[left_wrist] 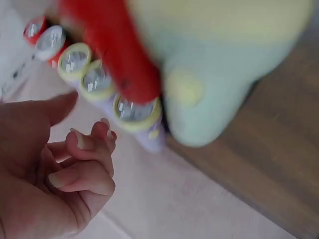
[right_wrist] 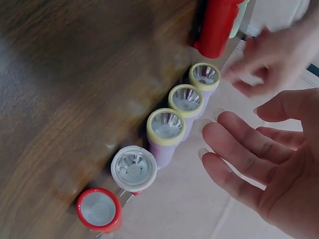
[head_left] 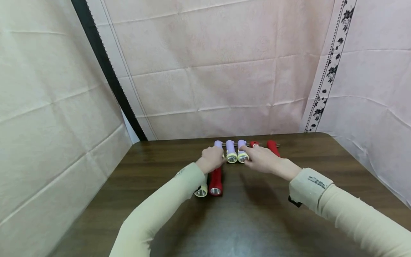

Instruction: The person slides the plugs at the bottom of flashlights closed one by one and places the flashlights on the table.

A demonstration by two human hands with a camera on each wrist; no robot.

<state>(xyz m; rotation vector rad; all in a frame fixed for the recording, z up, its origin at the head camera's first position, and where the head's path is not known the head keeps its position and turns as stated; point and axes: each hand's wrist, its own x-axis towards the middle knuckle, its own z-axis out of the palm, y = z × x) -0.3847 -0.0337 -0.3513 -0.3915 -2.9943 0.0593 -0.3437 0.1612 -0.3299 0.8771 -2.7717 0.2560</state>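
Observation:
Three lilac flashlights [head_left: 231, 147] with pale yellow rims lie side by side near the table's back edge. To their right are a red flashlight with a white rim [right_wrist: 133, 169] and an all-red flashlight [right_wrist: 98, 210]. Nearer the front lie a longer red flashlight [head_left: 216, 182] and a pale green flashlight [left_wrist: 209, 94]. My left hand [head_left: 212, 159] hovers by the leftmost lilac flashlight, fingers loosely bent around nothing in the left wrist view. Beside the rightmost lilac one, my right hand [right_wrist: 269, 159] has its fingers relaxed and spread, holding nothing.
The flashlights rest on a dark brown wooden table [head_left: 154, 160]. Pale cloth [head_left: 224, 71] hangs behind the table's back edge and along both sides. A black strip [head_left: 106, 64] runs down the cloth on the left.

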